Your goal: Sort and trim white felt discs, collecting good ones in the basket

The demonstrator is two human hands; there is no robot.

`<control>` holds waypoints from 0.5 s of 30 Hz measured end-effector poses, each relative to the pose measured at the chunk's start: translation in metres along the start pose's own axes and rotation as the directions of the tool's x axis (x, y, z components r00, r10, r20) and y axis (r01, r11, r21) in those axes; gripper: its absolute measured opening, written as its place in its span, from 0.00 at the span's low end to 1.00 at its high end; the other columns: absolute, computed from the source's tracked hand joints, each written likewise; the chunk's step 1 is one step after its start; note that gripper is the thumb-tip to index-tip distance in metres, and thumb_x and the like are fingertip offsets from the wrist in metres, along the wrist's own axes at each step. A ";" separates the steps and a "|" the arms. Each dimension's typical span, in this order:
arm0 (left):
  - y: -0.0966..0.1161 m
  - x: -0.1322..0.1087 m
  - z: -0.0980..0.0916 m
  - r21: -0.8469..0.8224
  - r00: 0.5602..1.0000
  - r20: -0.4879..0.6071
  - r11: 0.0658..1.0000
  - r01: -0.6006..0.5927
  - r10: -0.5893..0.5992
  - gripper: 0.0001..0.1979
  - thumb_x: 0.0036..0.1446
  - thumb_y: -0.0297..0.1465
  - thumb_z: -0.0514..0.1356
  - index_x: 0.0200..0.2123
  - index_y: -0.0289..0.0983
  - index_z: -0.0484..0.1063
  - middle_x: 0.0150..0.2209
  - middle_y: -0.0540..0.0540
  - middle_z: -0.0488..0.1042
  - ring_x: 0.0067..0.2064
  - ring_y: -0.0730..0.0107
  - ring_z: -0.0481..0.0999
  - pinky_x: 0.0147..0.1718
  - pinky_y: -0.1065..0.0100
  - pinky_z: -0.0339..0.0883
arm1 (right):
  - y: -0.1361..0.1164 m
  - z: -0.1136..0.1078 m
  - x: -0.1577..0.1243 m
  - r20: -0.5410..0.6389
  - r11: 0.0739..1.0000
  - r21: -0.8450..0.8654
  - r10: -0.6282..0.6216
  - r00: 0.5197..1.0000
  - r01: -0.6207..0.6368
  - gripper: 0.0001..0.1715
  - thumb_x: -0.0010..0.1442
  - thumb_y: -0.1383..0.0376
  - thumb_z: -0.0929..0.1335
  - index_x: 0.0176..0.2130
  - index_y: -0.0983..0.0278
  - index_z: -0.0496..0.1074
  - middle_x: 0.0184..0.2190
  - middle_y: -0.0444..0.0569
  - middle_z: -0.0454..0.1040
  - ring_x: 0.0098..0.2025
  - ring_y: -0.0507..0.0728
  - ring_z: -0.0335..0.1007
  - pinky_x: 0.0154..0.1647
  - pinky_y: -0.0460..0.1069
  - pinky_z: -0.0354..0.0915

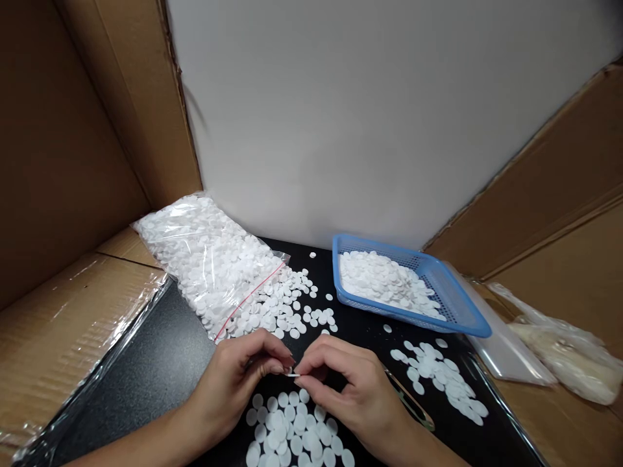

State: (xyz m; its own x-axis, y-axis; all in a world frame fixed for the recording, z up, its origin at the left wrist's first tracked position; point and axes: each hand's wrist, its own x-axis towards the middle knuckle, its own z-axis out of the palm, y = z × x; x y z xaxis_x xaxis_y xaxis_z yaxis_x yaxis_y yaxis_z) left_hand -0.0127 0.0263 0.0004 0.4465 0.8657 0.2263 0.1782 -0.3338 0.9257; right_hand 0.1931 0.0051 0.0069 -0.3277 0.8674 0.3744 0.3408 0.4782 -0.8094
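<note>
- While my wrists come in from the lower edge of the frame, both forearms slant inward and my hands meet just below the centre.
- My left hand [238,379] is curled, thumb and fingertips closed together at the left edge of a thin white disc [293,375], seen almost edge-on.
- My right hand [353,383] pinches the same disc from the right, thumb below and index finger above, the other fingers folded in.
- Just below my fingers, at bottom centre, a pile of white discs [299,431] spreads over the black tabletop [160,350].
- Left of centre leans a clear bag [204,253] full of discs, with a red strip [250,299] near its mouth; loose discs [282,308] lie beside it, just beyond my left hand.
- Right of centre, a blue basket [470,305] holds a heap of discs [384,282].
- At lower right lies a scattered group of discs [442,376]; between it and my right hand, a slim tool [413,407] is partly covered by that hand.
- At far right rests a plastic bag with pale contents [569,360].
- Cardboard [58,285] walls in the left side.
</note>
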 end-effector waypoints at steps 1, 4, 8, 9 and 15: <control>0.000 0.000 0.000 0.023 1.000 0.012 0.999 -0.024 0.024 0.06 0.63 0.26 0.59 0.35 0.37 0.77 0.31 0.50 0.80 0.32 0.73 0.79 0.32 0.76 0.70 | 0.000 0.000 0.000 0.001 1.000 -0.004 0.002 1.000 -0.002 0.06 0.59 0.72 0.71 0.32 0.63 0.76 0.28 0.45 0.76 0.29 0.52 0.72 0.29 0.44 0.66; -0.002 -0.003 0.000 0.103 0.995 0.068 0.991 -0.081 0.075 0.02 0.62 0.28 0.64 0.34 0.38 0.75 0.30 0.51 0.79 0.31 0.73 0.77 0.31 0.76 0.68 | 0.000 0.001 -0.002 0.012 1.000 -0.022 -0.007 1.000 0.007 0.05 0.60 0.72 0.71 0.32 0.63 0.75 0.29 0.46 0.76 0.29 0.52 0.72 0.29 0.45 0.66; -0.004 -0.007 -0.001 0.260 0.970 0.206 0.948 -0.182 0.129 0.06 0.64 0.24 0.58 0.33 0.38 0.71 0.29 0.51 0.74 0.30 0.72 0.73 0.29 0.74 0.64 | 0.001 0.005 -0.004 0.127 0.989 -0.097 -0.103 0.987 0.115 0.09 0.64 0.73 0.67 0.32 0.63 0.74 0.29 0.47 0.75 0.32 0.54 0.71 0.31 0.46 0.67; -0.005 -0.007 -0.002 0.310 0.957 0.245 0.922 -0.231 0.157 0.09 0.64 0.21 0.54 0.33 0.38 0.70 0.29 0.51 0.74 0.30 0.72 0.73 0.29 0.73 0.63 | 0.003 0.005 -0.004 0.167 0.983 -0.118 -0.120 0.979 0.141 0.10 0.64 0.73 0.66 0.34 0.63 0.75 0.30 0.48 0.75 0.33 0.55 0.71 0.33 0.47 0.68; -0.002 0.002 -0.014 0.603 0.859 0.456 0.630 -0.489 0.232 0.14 0.61 0.16 0.53 0.30 0.38 0.70 0.30 0.49 0.73 0.31 0.65 0.68 0.31 0.66 0.58 | 0.023 0.003 0.000 0.121 0.970 -0.241 0.008 0.993 0.022 0.12 0.66 0.74 0.64 0.39 0.63 0.77 0.33 0.49 0.76 0.36 0.56 0.74 0.37 0.49 0.71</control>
State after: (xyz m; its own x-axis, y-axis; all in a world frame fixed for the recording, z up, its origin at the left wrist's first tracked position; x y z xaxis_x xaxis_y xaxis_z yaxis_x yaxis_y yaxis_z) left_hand -0.0241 0.0340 0.0033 0.8245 0.4967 0.2709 0.4222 -0.8589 0.2899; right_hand 0.1985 0.0151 -0.0128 -0.4291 0.8482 0.3105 0.5362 0.5158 -0.6681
